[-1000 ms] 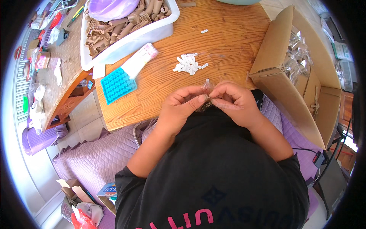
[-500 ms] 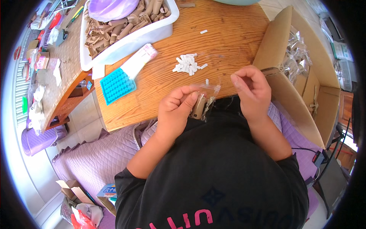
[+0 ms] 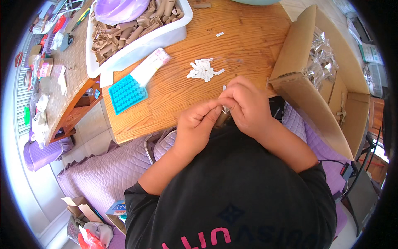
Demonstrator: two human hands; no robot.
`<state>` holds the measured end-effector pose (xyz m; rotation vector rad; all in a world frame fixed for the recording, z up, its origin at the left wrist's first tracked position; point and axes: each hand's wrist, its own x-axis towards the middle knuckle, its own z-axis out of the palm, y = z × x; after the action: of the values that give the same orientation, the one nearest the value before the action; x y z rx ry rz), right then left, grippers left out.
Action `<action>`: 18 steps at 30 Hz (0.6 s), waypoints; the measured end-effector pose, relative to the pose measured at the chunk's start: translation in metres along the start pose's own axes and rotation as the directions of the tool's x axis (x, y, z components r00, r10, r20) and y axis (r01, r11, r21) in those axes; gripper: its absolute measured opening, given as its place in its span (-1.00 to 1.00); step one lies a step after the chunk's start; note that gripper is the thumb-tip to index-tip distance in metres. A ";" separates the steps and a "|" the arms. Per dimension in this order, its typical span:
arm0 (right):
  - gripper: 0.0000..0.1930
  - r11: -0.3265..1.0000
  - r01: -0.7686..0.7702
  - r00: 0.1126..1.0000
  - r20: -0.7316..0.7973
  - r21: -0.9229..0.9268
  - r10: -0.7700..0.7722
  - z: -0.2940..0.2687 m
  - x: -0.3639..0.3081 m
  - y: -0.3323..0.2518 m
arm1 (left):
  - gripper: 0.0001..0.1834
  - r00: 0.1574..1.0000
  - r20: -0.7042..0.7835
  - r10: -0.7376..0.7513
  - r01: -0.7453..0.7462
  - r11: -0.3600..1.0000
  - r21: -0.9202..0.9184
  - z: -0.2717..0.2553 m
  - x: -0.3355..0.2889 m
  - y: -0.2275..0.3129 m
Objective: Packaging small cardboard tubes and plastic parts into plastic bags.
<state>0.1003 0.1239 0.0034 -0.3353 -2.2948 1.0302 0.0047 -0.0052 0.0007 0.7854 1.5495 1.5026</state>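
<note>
My left hand [image 3: 195, 126] pinches a small clear plastic bag [image 3: 224, 119] at the table's near edge. Fingers of my right hand [image 3: 248, 108] are closed at the top of the same bag, meeting the left fingertips. Most of the bag is hidden behind my hands; a brown piece shows faintly through it below the fingers. Beyond my hands, a heap of small white strips [image 3: 203, 69] lies on the wooden table [image 3: 232, 45]. One more white strip [image 3: 219, 34] lies apart, farther back.
A white bin [image 3: 143, 49] of brown plastic parts, with a purple bowl [image 3: 120, 9] on top, stands at the far left. Nearer are a blue bumpy tray [image 3: 127, 94] and a white-pink packet [image 3: 152, 66]. At right, an open cardboard box [image 3: 306, 93] holds clear bags [image 3: 321, 58].
My right hand has moved left and down from beside the bag to its top edge, meeting my left hand. The cardboard box's near flap sits slightly farther left.
</note>
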 end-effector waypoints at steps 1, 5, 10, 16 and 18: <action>-0.94 0.995 -0.079 0.997 0.022 0.066 0.078 0.001 0.001 0.001 | -0.82 1.000 -0.008 0.025 -0.025 0.996 0.082 0.000 0.000 0.001; -0.94 0.966 -0.146 0.989 -0.006 0.213 0.150 0.005 0.000 0.004 | -0.82 0.999 -0.039 0.012 -0.008 0.995 0.097 0.002 -0.001 0.003; -0.94 0.645 -0.188 0.870 -0.179 0.741 0.459 -0.010 0.003 -0.001 | -0.79 0.995 -0.089 -0.040 0.039 0.999 -0.010 -0.006 -0.001 -0.007; -0.92 0.487 -0.237 0.867 -0.043 0.841 0.496 -0.021 -0.012 -0.002 | -0.82 0.969 -0.214 -0.126 0.066 0.961 -0.268 -0.015 -0.001 -0.003; -0.84 0.519 -0.478 0.804 0.116 0.709 0.583 -0.016 -0.017 -0.001 | -0.84 0.967 -0.213 -0.140 0.072 0.952 -0.297 -0.014 -0.002 -0.001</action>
<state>0.1239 0.1253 0.0050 -0.7777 -1.4786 2.0464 -0.0066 -0.0137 -0.0007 0.3628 1.4663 1.7357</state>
